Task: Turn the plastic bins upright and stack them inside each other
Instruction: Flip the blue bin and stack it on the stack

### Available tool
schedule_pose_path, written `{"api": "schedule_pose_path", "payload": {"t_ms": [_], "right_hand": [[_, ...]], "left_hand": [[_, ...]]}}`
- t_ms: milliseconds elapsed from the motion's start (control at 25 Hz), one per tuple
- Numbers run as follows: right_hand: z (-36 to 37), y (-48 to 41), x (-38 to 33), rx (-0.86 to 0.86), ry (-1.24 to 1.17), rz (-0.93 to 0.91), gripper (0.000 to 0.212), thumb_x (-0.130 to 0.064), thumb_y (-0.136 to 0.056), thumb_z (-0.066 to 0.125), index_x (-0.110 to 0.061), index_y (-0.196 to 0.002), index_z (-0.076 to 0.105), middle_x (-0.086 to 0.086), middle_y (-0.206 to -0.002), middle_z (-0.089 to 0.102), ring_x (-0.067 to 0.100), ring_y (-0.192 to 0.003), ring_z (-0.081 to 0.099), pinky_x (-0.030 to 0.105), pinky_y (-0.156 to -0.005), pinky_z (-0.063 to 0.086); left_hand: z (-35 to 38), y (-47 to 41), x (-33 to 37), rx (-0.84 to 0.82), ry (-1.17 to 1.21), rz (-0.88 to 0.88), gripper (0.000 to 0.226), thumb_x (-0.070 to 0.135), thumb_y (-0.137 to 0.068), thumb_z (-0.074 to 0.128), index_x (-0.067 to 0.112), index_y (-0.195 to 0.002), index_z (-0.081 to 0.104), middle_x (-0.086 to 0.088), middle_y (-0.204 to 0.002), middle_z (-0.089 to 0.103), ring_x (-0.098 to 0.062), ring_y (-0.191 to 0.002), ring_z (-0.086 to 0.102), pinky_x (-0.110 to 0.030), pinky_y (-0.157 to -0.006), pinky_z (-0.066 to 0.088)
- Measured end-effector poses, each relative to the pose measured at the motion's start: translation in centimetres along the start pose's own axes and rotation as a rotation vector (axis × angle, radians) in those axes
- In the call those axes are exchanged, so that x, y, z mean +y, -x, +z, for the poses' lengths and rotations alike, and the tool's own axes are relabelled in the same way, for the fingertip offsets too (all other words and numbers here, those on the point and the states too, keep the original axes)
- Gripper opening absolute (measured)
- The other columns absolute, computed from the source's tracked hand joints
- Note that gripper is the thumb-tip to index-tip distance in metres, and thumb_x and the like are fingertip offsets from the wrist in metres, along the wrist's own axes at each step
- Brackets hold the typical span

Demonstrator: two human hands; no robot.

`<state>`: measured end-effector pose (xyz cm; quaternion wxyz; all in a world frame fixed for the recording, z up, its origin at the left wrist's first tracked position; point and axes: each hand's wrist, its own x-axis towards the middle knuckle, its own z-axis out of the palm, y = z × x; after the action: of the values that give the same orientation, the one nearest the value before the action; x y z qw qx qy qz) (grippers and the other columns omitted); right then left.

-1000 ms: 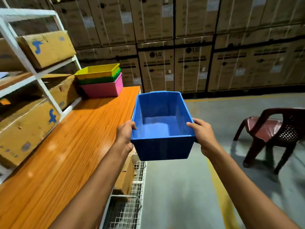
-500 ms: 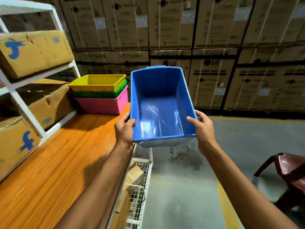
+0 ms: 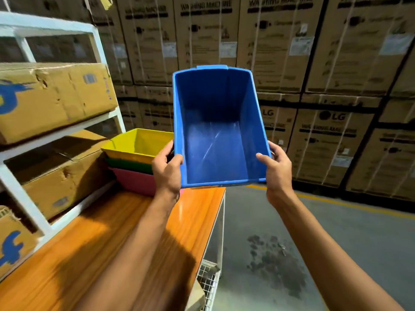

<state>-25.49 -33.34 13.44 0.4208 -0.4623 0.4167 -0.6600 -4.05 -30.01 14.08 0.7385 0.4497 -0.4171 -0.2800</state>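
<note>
I hold a blue bin (image 3: pixel 215 122) in the air with its opening tilted toward me. My left hand (image 3: pixel 167 170) grips its left rim near the closest corner, and my right hand (image 3: pixel 277 168) grips the right rim. Just behind and to the left of it, a yellow bin (image 3: pixel 139 143) sits nested upright in a green bin (image 3: pixel 128 163), which sits in a pink bin (image 3: pixel 134 181) at the far end of the orange table (image 3: pixel 94 248). The blue bin hides the stack's right side.
A white shelf frame (image 3: pixel 27 194) with cardboard boxes (image 3: pixel 54 95) lines the table's left side. Stacked washing-machine cartons (image 3: pixel 314 63) form a wall behind. Grey floor (image 3: pixel 314 243) with a yellow line lies to the right; a wire rack (image 3: pixel 208 286) sits under the table edge.
I have moved closer to the bin stack, raising the blue bin and tilting its opening toward me. The stack now looks near, right behind the blue bin.
</note>
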Motion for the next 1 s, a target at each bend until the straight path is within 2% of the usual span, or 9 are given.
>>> {"api": "schedule_pose_path", "payload": {"t_ms": [80,160,240,400,560,720,800,920,1000], "right_hand": [[1.8,-3.4,1.2,-0.095,-0.021,0.004,0.037,-0.007,-0.091,0.061,-0.016,-0.127,0.058,0.004,-0.115,0.066,0.018,-0.097,0.065,0.025,-0.067,0.057],[3.5,-7.3,2.6,-0.197,-0.054,0.008,0.039,-0.007,-0.089,0.062,-0.016,-0.127,0.058,0.008,-0.118,0.067,0.022,-0.1,0.066,0.034,-0.073,0.06],[5.1,-10.7,3.7,-0.269,-0.096,0.009,0.039,-0.003,-0.088,0.062,-0.017,-0.125,0.059,0.008,-0.117,0.068,0.023,-0.099,0.067,0.034,-0.074,0.06],[8.8,-17.6,5.4,-0.468,-0.166,0.072,0.052,-0.012,-0.074,0.065,-0.012,-0.125,0.061,0.005,-0.11,0.071,0.013,-0.088,0.068,0.023,-0.066,0.056],[12.7,-22.0,6.4,-0.661,-0.233,0.07,0.051,-0.011,-0.07,0.062,-0.013,-0.121,0.063,0.003,-0.107,0.07,0.003,-0.082,0.069,0.016,-0.067,0.053],[16.0,-25.4,7.8,-0.77,-0.293,0.12,0.044,-0.014,-0.072,0.061,-0.016,-0.115,0.065,0.007,-0.112,0.069,0.012,-0.09,0.066,0.021,-0.07,0.054],[17.9,-27.1,8.8,-0.807,-0.284,0.136,0.042,-0.015,-0.073,0.062,-0.015,-0.115,0.066,0.007,-0.111,0.07,0.014,-0.092,0.066,0.023,-0.072,0.054],[20.5,-29.1,10.1,-0.825,-0.159,0.107,0.03,-0.012,-0.085,0.065,-0.014,-0.114,0.066,0.007,-0.112,0.07,0.013,-0.089,0.066,0.021,-0.069,0.054],[22.4,-30.5,10.8,-0.826,-0.044,0.116,0.024,-0.011,-0.09,0.063,-0.012,-0.113,0.067,0.007,-0.11,0.071,0.016,-0.09,0.067,0.027,-0.072,0.054]], "left_hand": [[0.1,-2.3,-1.2,0.054,-0.022,0.041,0.047,-0.003,-0.072,0.047,0.03,-0.093,0.074,0.012,-0.081,0.069,-0.007,-0.072,0.056,-0.019,-0.06,0.046],[0.4,-4.9,-2.6,0.151,-0.067,0.082,0.049,0.003,-0.069,0.048,0.019,-0.108,0.073,0.002,-0.093,0.071,-0.009,-0.077,0.057,-0.02,-0.063,0.046],[0.9,-6.9,-3.1,0.234,-0.117,0.098,0.053,0.005,-0.069,0.048,0.013,-0.116,0.07,-0.001,-0.099,0.07,-0.009,-0.08,0.057,-0.016,-0.062,0.045],[3.0,-9.5,-3.1,0.421,-0.13,0.173,0.052,0.001,-0.067,0.047,0.025,-0.107,0.069,0.01,-0.089,0.069,0.002,-0.069,0.055,-0.01,-0.058,0.043],[3.7,-11.8,-3.9,0.615,-0.159,0.196,0.058,0.001,-0.064,0.046,0.03,-0.11,0.066,0.025,-0.092,0.072,0.003,-0.086,0.063,-0.013,-0.07,0.049],[4.2,-13.6,-5.2,0.76,-0.171,0.227,0.061,0.002,-0.063,0.045,0.023,-0.117,0.064,0.007,-0.108,0.071,-0.012,-0.1,0.063,-0.024,-0.079,0.051],[4.0,-15.4,-5.9,0.812,-0.187,0.235,0.063,0.001,-0.064,0.046,0.017,-0.122,0.062,-0.001,-0.114,0.069,-0.012,-0.102,0.063,-0.025,-0.082,0.051],[4.4,-17.4,-6.1,0.863,-0.178,0.2,0.05,-0.009,-0.072,0.045,0.009,-0.113,0.066,-0.001,-0.099,0.069,-0.001,-0.081,0.062,-0.012,-0.065,0.048],[4.5,-19.1,-6.6,0.897,-0.147,0.151,0.044,-0.009,-0.073,0.043,0.006,-0.106,0.068,0.001,-0.086,0.066,-0.007,-0.072,0.059,-0.013,-0.054,0.045]]}}
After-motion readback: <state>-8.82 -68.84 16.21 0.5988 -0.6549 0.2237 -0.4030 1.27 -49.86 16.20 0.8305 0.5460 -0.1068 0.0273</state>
